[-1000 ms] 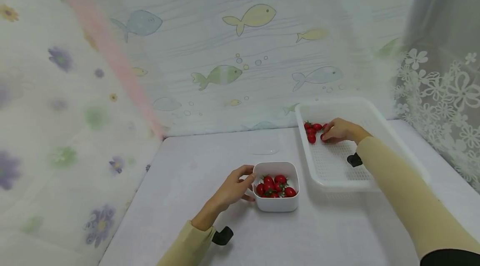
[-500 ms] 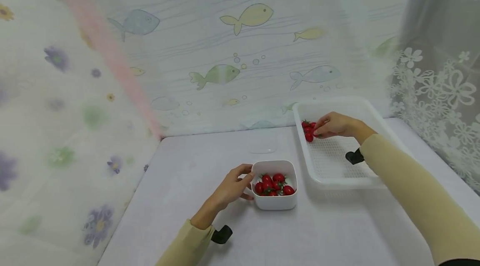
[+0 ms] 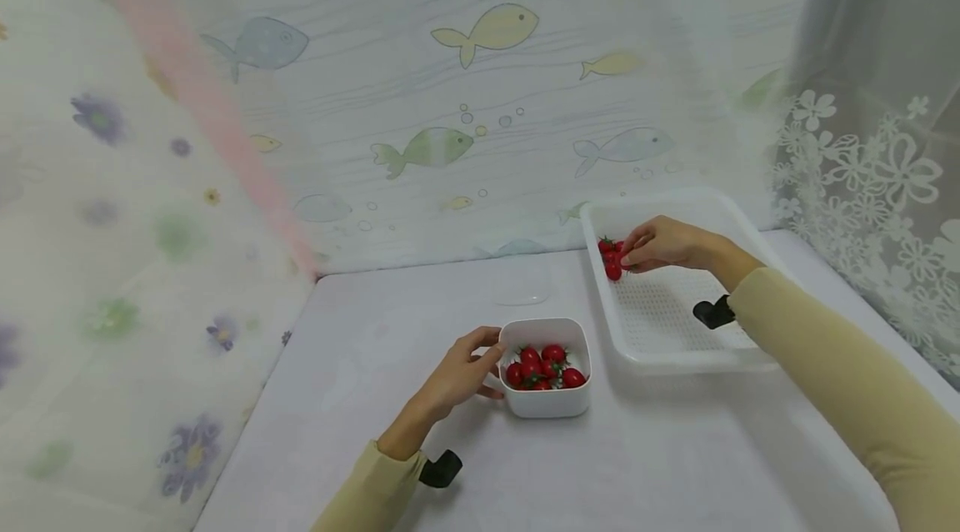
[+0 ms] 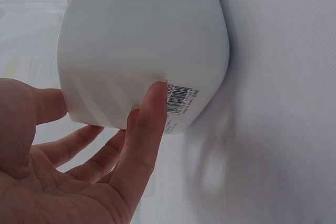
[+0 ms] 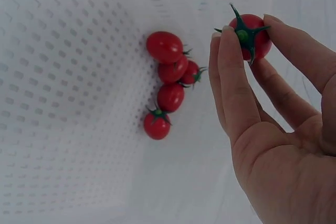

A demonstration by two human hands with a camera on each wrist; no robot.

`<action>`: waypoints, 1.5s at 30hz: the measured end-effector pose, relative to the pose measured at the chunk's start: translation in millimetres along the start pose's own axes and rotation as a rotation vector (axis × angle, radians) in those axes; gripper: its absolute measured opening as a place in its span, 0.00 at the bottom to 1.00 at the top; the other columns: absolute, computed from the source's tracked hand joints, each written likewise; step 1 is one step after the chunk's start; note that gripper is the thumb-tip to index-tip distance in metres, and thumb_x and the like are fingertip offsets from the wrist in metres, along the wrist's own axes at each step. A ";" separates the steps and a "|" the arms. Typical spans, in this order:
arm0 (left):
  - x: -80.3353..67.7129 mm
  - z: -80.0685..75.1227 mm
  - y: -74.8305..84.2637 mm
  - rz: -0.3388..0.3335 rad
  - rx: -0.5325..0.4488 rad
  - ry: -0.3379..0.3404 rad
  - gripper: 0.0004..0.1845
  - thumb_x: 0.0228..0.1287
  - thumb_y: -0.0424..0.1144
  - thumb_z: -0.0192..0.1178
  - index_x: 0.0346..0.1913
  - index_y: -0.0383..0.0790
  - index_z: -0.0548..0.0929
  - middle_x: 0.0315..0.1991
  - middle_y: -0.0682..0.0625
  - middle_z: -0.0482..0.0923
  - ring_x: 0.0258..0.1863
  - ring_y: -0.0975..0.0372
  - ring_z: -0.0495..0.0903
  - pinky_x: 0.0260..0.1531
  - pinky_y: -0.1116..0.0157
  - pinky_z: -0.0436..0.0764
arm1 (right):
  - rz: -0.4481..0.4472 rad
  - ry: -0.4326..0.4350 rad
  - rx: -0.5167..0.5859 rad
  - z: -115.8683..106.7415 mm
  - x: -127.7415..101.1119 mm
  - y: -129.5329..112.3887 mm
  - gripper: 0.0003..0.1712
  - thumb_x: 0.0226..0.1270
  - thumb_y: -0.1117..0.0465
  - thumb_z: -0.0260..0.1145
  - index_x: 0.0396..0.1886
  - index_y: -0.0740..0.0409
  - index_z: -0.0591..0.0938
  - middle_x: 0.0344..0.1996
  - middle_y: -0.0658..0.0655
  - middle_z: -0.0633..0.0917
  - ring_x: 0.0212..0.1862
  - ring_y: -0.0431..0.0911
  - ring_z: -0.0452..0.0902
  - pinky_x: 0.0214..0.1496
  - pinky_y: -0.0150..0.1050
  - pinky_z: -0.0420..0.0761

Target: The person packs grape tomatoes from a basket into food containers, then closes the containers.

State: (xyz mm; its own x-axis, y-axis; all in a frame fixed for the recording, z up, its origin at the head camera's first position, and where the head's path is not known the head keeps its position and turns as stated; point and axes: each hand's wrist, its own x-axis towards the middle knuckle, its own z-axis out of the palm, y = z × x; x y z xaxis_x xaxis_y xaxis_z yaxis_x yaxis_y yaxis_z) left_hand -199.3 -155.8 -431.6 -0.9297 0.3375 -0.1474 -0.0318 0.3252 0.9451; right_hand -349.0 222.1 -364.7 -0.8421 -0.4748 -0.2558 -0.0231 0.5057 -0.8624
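Note:
Between thumb and fingertips, my right hand (image 3: 663,243) pinches a cherry tomato (image 5: 259,42), its green calyx showing in the right wrist view. The hand is over the left part of a white perforated tray (image 3: 697,363). Several more cherry tomatoes (image 5: 170,97) lie clustered below it along the tray's wall. My left hand (image 3: 453,373) rests its fairly straight fingers and thumb against the left side of a white square container (image 3: 547,405). Cherry tomatoes (image 3: 530,368) with green calyxes cover much of its bottom. A barcode label (image 4: 180,100) shows on its outside, beside one fingertip.
A clear, flat rounded piece (image 3: 522,295) lies on the white-covered table behind the container. Fish-patterned cloth (image 3: 420,82) hangs along the back, flowered cloth (image 3: 120,265) at the left, and lace (image 3: 877,165) at the right.
My right hand has lifted a cherry tomato from the tray and shifted left and slightly up with it. The left hand stays against the container. The head view has turned slightly.

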 end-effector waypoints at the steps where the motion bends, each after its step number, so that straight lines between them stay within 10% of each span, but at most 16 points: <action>1: -0.1 -0.1 0.1 0.001 0.001 0.001 0.22 0.80 0.47 0.53 0.70 0.41 0.73 0.67 0.40 0.71 0.41 0.55 0.82 0.35 0.57 0.91 | -0.001 0.006 -0.004 0.4 -1.8 -2.3 0.24 0.73 0.65 0.66 0.60 0.78 0.73 0.51 0.68 0.82 0.45 0.47 0.85 0.53 0.38 0.87; 25: -2.2 2.5 -1.1 -0.005 -0.002 0.009 0.22 0.81 0.44 0.52 0.70 0.40 0.72 0.67 0.40 0.71 0.41 0.55 0.81 0.35 0.57 0.91 | -0.112 -0.020 0.020 30.4 -39.9 -41.9 0.22 0.72 0.62 0.68 0.59 0.71 0.77 0.52 0.66 0.84 0.48 0.49 0.86 0.62 0.47 0.84; 45: -1.8 5.1 3.7 0.013 0.008 0.025 0.22 0.81 0.41 0.52 0.71 0.38 0.72 0.67 0.37 0.71 0.41 0.54 0.82 0.33 0.57 0.91 | -0.197 -0.008 -0.065 97.0 -43.7 -58.8 0.19 0.71 0.58 0.70 0.56 0.63 0.81 0.48 0.59 0.86 0.46 0.50 0.85 0.56 0.50 0.85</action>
State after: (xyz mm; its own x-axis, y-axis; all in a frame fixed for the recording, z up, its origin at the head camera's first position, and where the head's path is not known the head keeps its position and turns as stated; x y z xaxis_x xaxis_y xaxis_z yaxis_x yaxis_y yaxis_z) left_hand -195.8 -150.7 -429.4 -0.9391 0.3192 -0.1276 -0.0168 0.3283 0.9444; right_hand -258.5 143.2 -345.2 -0.8135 -0.5747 -0.0888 -0.2218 0.4478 -0.8662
